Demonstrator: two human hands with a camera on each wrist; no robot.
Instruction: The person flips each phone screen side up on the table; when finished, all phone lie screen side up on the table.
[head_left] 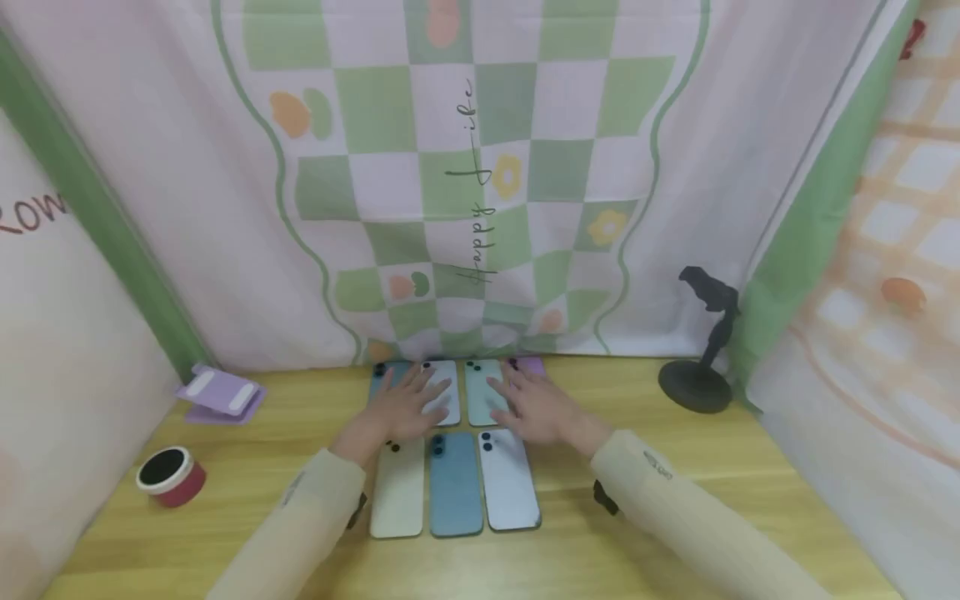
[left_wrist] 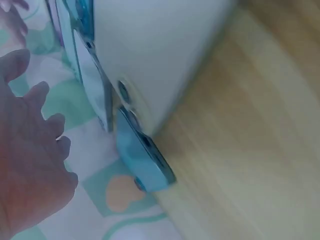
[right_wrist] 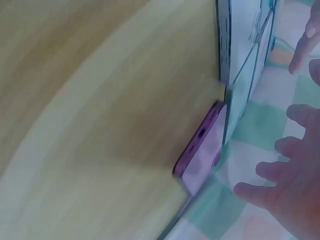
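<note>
Several phones lie backs up in two rows. The far row has a dark blue phone (head_left: 377, 387), a pale white phone (head_left: 450, 372), a mint phone (head_left: 477, 398) and a purple phone (head_left: 536, 365) (right_wrist: 202, 155). The near row has a cream phone (head_left: 397, 500) (left_wrist: 145, 45), a blue phone (head_left: 456, 496) and a white phone (head_left: 512, 492). My left hand (head_left: 405, 410) (left_wrist: 32, 155) spreads its fingers over the dark blue and pale white phones. Over the mint and purple phones is my right hand (head_left: 542, 410) (right_wrist: 295, 165), fingers apart. Contact is unclear; both hands partly hide the far row.
On the wooden table's left are a folded lavender stand (head_left: 225, 396) and a round red jar (head_left: 178, 490) with a white rim and black top. A black stand (head_left: 696, 385) is at the right. Behind the far row hangs a checkered curtain (head_left: 450, 183).
</note>
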